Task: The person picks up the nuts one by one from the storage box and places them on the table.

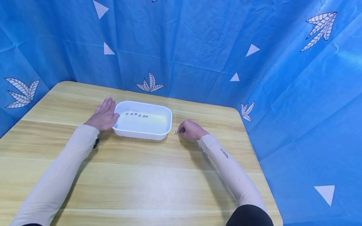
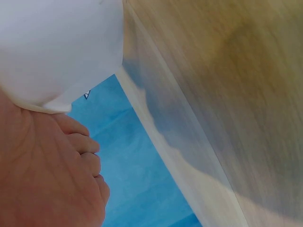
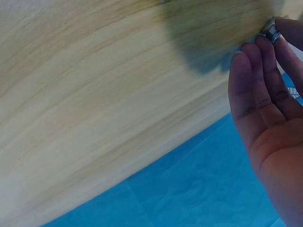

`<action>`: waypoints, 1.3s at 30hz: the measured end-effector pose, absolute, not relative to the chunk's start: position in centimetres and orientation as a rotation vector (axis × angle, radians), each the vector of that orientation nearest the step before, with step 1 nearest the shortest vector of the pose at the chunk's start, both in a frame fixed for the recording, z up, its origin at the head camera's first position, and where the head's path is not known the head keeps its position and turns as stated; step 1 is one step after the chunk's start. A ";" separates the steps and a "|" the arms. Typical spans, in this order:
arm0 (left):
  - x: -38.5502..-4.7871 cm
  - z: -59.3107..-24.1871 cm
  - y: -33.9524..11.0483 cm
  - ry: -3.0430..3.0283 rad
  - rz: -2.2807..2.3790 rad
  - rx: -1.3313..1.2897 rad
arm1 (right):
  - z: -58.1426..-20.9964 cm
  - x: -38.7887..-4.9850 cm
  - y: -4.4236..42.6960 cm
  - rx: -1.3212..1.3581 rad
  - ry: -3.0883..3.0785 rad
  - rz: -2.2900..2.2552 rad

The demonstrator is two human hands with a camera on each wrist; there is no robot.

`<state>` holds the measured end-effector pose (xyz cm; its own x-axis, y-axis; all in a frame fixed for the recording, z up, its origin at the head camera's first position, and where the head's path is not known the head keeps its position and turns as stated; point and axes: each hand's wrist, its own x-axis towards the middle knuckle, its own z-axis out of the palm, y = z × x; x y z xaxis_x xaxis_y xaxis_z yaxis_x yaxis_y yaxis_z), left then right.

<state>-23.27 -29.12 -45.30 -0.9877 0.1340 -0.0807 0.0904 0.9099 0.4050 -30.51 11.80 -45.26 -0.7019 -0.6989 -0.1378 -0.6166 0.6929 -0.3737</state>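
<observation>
Right hand (image 1: 192,129): thumb and forefinger closed to a narrow pinch on a small, shiny silver metal piece (image 3: 273,33); the other fingers curve alongside, holding nothing. Location of piece: just outside the right front corner of a white, rectangular, round-cornered plastic tray (image 1: 141,135), at the pale wood-grain counter (image 1: 147,182). Whether it bears on the surface: cannot tell.

Left hand (image 1: 103,115): thumb hooked over the tray's left rim, fingers straight outside it. Inside the tray: a loose row of small silver bits (image 1: 136,114), six by my count.

Technique (my judgement): the piece looks smooth, so grip with the pads rather than the nails, firmly but without squeezing hard enough to shoot it out. Any lift is best made straight up before sideways travel; the tray wall is near and could knock the piece loose. Tuck the trailing fingers clear of the rim. Light, even thumb pressure on the left should check sliding; too much might tip that end.
</observation>
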 end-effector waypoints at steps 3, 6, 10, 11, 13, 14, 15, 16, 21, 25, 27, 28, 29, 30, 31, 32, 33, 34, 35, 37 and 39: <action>-23.3 -45.3 -29.1 2.967 0.620 0.175 | -45.3 -30.5 11.8 -1.045 2.628 -0.455; -23.2 -45.2 -29.1 2.964 0.625 0.174 | -45.3 -30.5 11.7 -1.054 2.625 -0.461; -23.3 -45.0 -29.0 2.959 0.631 0.175 | -45.3 -30.5 11.7 -1.071 2.639 -0.446; -23.3 -45.0 -29.0 2.958 0.632 0.176 | -45.3 -30.4 11.7 -1.071 2.645 -0.439; -23.3 -45.0 -29.0 2.956 0.632 0.177 | -45.2 -30.4 11.7 -1.066 2.656 -0.421; -23.3 -45.0 -29.0 2.955 0.631 0.178 | -45.2 -30.3 11.7 -1.061 2.660 -0.414; -23.3 -45.0 -29.1 2.955 0.631 0.179 | -45.2 -30.3 11.7 -1.058 2.664 -0.404; -23.3 -45.0 -29.1 2.956 0.630 0.180 | -45.2 -30.3 11.6 -1.055 2.668 -0.398; -23.3 -45.1 -29.2 2.955 0.636 0.184 | -45.1 -30.1 11.6 -1.047 2.680 -0.374; -23.3 -45.2 -29.2 2.949 0.643 0.180 | -45.0 -30.0 11.6 -1.050 2.683 -0.378; -23.3 -45.2 -29.2 2.946 0.642 0.177 | -45.1 -30.0 11.6 -1.056 2.683 -0.382; -23.2 -45.2 -29.2 2.945 0.641 0.176 | -45.1 -30.0 11.6 -1.058 2.682 -0.385; -23.2 -45.2 -29.2 2.945 0.640 0.174 | -45.1 -30.0 11.6 -1.061 2.680 -0.388; -23.2 -45.2 -29.2 2.946 0.639 0.173 | -45.2 -30.0 11.6 -1.064 2.680 -0.390; -23.2 -45.2 -29.2 2.947 0.637 0.173 | -45.2 -30.0 11.6 -1.064 2.680 -0.393; -23.2 -45.2 -29.2 2.948 0.636 0.173 | -45.2 -30.0 11.6 -1.064 2.680 -0.396; -23.3 -45.2 -29.2 2.949 0.636 0.172 | -45.2 -30.0 11.6 -1.064 2.679 -0.400; -23.3 -45.2 -29.2 2.949 0.635 0.172 | -45.2 -29.9 11.6 -1.061 2.679 -0.401; -23.3 -45.2 -29.2 2.948 0.636 0.171 | -45.2 -29.9 11.6 -1.058 2.679 -0.401; -23.3 -45.2 -29.2 2.948 0.634 0.170 | -45.2 -29.9 11.6 -1.046 2.682 -0.397; -23.3 -45.2 -29.2 2.946 0.634 0.168 | -45.3 -30.0 11.6 -1.036 2.684 -0.390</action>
